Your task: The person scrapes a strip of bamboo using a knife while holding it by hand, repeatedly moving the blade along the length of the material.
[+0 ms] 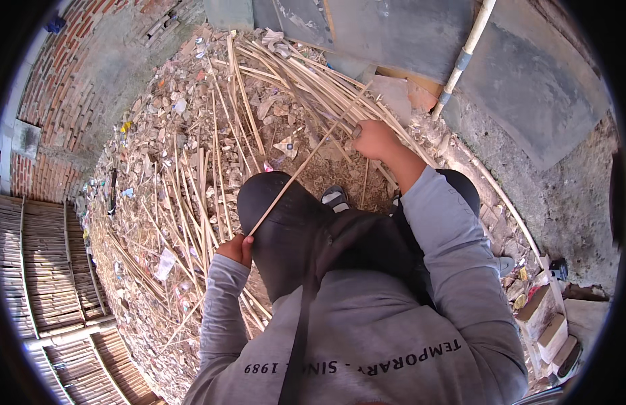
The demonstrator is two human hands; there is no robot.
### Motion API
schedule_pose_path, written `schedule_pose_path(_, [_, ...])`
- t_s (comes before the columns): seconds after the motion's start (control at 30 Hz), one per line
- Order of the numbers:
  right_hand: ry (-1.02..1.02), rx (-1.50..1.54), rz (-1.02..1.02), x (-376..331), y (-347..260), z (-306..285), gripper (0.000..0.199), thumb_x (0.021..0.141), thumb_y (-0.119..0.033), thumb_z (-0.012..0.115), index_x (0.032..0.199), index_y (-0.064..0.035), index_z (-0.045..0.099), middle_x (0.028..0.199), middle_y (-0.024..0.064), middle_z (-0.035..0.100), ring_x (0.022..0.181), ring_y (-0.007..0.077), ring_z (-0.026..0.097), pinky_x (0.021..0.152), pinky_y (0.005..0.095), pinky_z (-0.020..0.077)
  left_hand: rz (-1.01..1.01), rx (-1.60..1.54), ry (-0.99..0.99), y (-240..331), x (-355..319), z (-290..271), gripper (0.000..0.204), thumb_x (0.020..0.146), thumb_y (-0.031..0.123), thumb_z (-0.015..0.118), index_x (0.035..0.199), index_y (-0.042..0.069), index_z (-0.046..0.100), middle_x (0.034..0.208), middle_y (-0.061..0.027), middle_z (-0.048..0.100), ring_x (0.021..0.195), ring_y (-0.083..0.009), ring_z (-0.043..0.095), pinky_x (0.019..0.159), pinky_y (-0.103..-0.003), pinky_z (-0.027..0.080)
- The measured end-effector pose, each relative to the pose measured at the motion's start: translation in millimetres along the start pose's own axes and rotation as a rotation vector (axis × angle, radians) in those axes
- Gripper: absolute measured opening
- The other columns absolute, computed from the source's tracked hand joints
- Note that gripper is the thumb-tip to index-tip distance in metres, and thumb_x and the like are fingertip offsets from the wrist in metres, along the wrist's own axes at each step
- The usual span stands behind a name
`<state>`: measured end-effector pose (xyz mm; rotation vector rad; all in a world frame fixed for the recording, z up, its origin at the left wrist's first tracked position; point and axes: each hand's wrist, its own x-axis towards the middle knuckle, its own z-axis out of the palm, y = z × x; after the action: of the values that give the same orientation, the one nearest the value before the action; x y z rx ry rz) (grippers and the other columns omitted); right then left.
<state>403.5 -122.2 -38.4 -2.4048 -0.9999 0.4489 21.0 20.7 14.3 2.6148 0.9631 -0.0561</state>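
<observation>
A long, thin bamboo strip [294,179] slants across my right-of-left knee, running from low left to far right. My left hand [237,249] is closed round its near end, beside my left knee. My right hand [380,143] is a fist above the ground between my knees, close to the strip's far part. It grips what looks like a knife [356,131]; only a short grey metal part shows clearly at the fist, and its blade blends into the strips behind. Whether the blade touches the strip, I cannot tell.
A bundle of bamboo strips [313,75] lies ahead, with more loose strips [191,196] to the left on littered ground. A pole [464,59] leans at the far right wall. Bricks [551,331] lie at right; a bamboo slat panel [49,263] stands at left.
</observation>
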Motion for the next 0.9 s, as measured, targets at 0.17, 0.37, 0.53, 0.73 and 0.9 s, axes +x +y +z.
schedule_pose_path(0.17, [-0.147, -0.076, -0.121, -35.4, -48.0, -5.9, 0.029, 0.072, -0.02, 0.06, 0.098, -0.009, 0.067, 0.093, 0.0188, 0.067, 0.092, 0.0356, 0.064, 0.08, 0.0457, 0.0513, 0.032, 0.01, 0.046, -8.2, -1.9, 12.8, 0.039, 0.098, 0.036, 0.043, 0.083, 0.003, 0.055, 0.065, -0.0247, 0.058, 0.064, -0.0462, 0.058, 0.058, -0.053, 0.044])
schedule_pose_path(0.37, [0.029, 0.085, 0.075, -1.5, -0.5, -8.8, 0.037, 0.07, -0.024, 0.064, 0.1, -0.002, 0.066, 0.095, 0.0234, 0.066, 0.091, 0.0383, 0.063, 0.081, 0.0445, 0.051, 0.029, 0.031, 0.045, -8.9, 0.1, 11.2, 0.04, 0.099, 0.037, 0.042, 0.082, 0.003, 0.055, 0.064, -0.0241, 0.058, 0.064, -0.0459, 0.058, 0.058, -0.052, 0.044])
schedule_pose_path(0.53, [-0.013, 0.037, -0.084, -9.5, -17.5, -3.6, 0.035, 0.07, -0.023, 0.065, 0.098, -0.0012, 0.066, 0.094, 0.0236, 0.066, 0.09, 0.0384, 0.063, 0.079, 0.0443, 0.051, 0.013, -0.005, 0.062, -7.1, -1.3, 14.2, 0.042, 0.099, 0.039, 0.041, 0.082, 0.003, 0.055, 0.064, -0.0242, 0.058, 0.064, -0.046, 0.058, 0.057, -0.052, 0.045])
schedule_pose_path(0.73, [-0.281, -0.077, -0.181, -20.3, -32.7, -27.9, 0.034, 0.071, -0.024, 0.065, 0.098, -0.0026, 0.065, 0.098, 0.0168, 0.067, 0.095, 0.0341, 0.064, 0.081, 0.0436, 0.0514, 0.032, 0.012, 0.089, -13.4, -5.7, 23.7, 0.038, 0.099, 0.036, 0.043, 0.082, 0.003, 0.055, 0.063, -0.0238, 0.057, 0.063, -0.0455, 0.058, 0.057, -0.052, 0.044])
schedule_pose_path(0.9, [0.043, 0.053, -0.082, -4.8, 2.3, -26.5, 0.035, 0.07, -0.025, 0.067, 0.098, -0.0032, 0.065, 0.097, 0.0165, 0.067, 0.092, 0.0341, 0.064, 0.079, 0.0444, 0.051, 0.035, -0.01, 0.091, -1.1, -9.0, 10.5, 0.037, 0.098, 0.035, 0.044, 0.082, 0.004, 0.056, 0.063, -0.0235, 0.057, 0.062, -0.0453, 0.057, 0.056, -0.052, 0.044])
